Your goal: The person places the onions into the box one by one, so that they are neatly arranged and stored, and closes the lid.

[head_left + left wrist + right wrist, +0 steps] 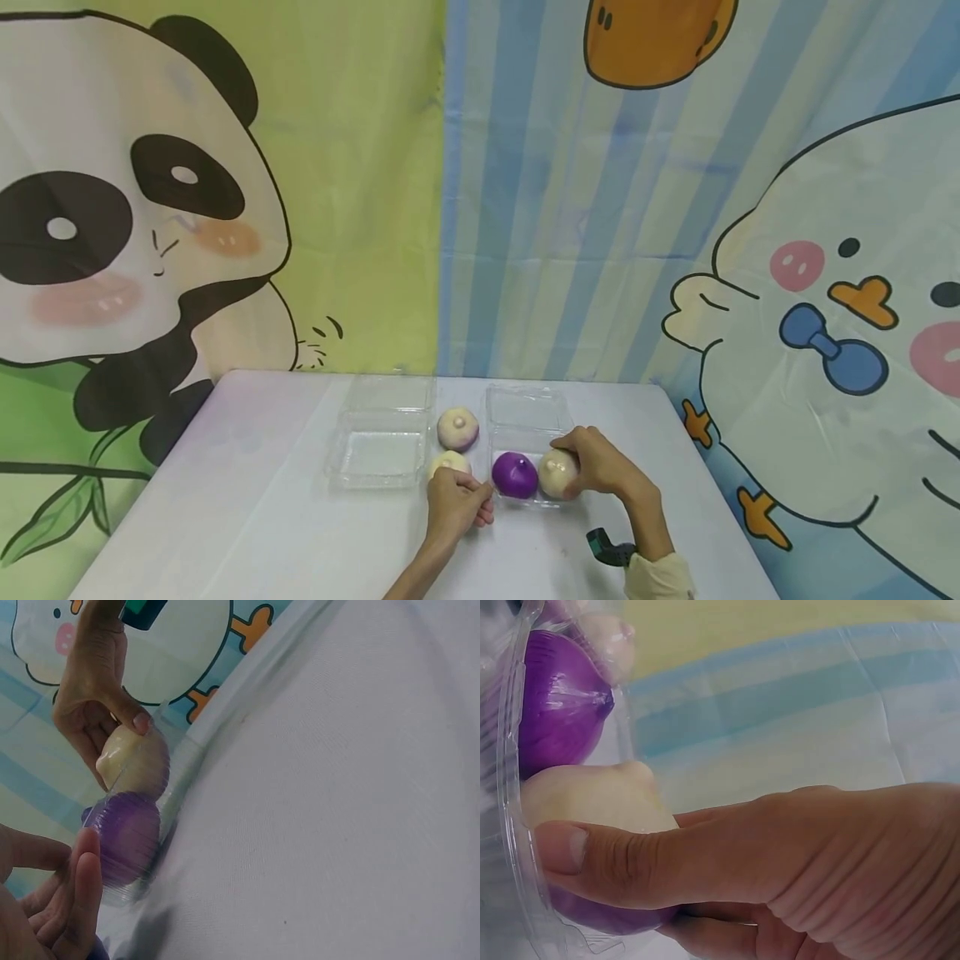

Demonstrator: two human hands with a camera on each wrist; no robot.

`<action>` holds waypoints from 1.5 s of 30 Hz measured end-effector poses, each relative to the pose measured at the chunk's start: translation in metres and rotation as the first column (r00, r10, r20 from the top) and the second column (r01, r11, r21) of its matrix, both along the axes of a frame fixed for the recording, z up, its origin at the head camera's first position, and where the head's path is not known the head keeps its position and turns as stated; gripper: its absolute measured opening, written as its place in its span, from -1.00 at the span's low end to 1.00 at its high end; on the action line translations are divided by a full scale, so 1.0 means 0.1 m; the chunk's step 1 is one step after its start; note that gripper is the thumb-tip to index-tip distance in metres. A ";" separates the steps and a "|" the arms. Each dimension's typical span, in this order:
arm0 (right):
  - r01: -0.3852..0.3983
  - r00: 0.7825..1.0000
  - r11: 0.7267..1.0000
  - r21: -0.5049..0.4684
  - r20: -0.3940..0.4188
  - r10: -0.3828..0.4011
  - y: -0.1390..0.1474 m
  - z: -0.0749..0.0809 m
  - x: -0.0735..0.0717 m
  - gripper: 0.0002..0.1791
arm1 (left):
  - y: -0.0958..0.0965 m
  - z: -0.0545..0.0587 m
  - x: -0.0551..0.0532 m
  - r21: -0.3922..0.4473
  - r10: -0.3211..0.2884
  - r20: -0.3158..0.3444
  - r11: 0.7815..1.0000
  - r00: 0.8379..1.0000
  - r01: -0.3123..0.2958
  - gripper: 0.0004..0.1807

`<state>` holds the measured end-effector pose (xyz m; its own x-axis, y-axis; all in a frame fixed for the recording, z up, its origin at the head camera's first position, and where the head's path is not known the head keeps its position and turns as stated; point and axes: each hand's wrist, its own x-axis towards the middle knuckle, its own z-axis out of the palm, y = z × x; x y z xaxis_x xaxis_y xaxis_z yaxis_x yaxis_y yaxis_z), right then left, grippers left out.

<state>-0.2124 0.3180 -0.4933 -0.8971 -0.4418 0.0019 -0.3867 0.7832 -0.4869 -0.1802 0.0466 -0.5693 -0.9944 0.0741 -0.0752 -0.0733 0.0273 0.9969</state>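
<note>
Cartoon-printed curtains (517, 208) rise behind a white table (277, 517). The right hand (603, 465) curls round a pale onion (557, 474), right of a purple onion (515, 475) in a clear container (525, 438); the left hand (455, 505), fingertips bunched, is by its left edge, any hold unclear. Farther left stand two loose onions (458, 428) and a second container (382, 454).

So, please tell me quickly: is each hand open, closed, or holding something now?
Left hand: at the right clear box's corner; cannot tell whether it grips.
Right hand: holding the cream-and-purple bulb.
</note>
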 end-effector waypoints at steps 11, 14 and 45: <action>-0.008 0.999 1.000 0.030 0.032 0.008 -0.06 0.04 -0.01 -0.21 | -0.01 -0.01 -0.01 0.007 -0.002 -0.011 1.000 1.000 0.002 -0.82; -0.015 0.999 0.999 0.031 0.043 0.014 -0.08 0.04 -0.03 -0.23 | -0.01 -0.01 -0.01 0.003 -0.004 -0.008 1.000 1.000 0.004 -0.82; 0.042 0.993 0.993 0.108 0.106 -0.053 -0.18 0.08 -0.09 -0.15 | -0.01 -0.03 -0.01 -0.001 0.001 -0.011 1.000 1.000 -0.001 -0.82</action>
